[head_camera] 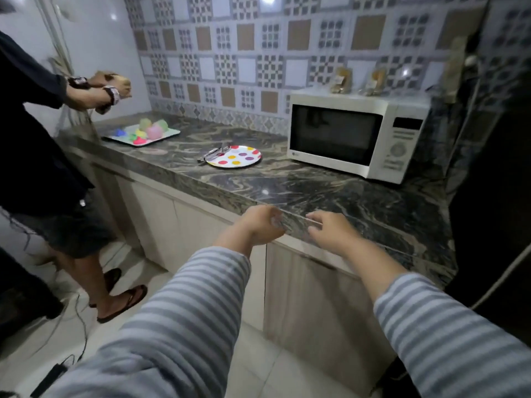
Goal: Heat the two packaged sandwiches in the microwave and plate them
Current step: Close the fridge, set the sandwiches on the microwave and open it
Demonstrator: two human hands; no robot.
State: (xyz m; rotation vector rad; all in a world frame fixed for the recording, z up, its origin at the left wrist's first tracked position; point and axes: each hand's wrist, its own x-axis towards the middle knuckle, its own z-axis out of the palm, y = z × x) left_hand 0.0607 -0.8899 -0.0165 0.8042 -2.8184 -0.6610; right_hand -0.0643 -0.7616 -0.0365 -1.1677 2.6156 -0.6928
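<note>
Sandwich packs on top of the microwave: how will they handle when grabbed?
The two sandwich packs stand upright on the microwave, so a nudge probably tips them. The wrap looks like thin clear film: likely floppy, crinkly and a bit slippery. They look small and bready, so probably light and easily squashed. Detail is blurred.

Two hands in grey-striped sleeves, the left hand and the right hand, are held with loosely curled fingers at the near edge of a dark veined stone counter. A white microwave with a closed dark door is seen at two o'clock, with two packaged sandwiches set on top. A round polka-dot plate with metal tongs at its left rim is placed at twelve o'clock.
</note>
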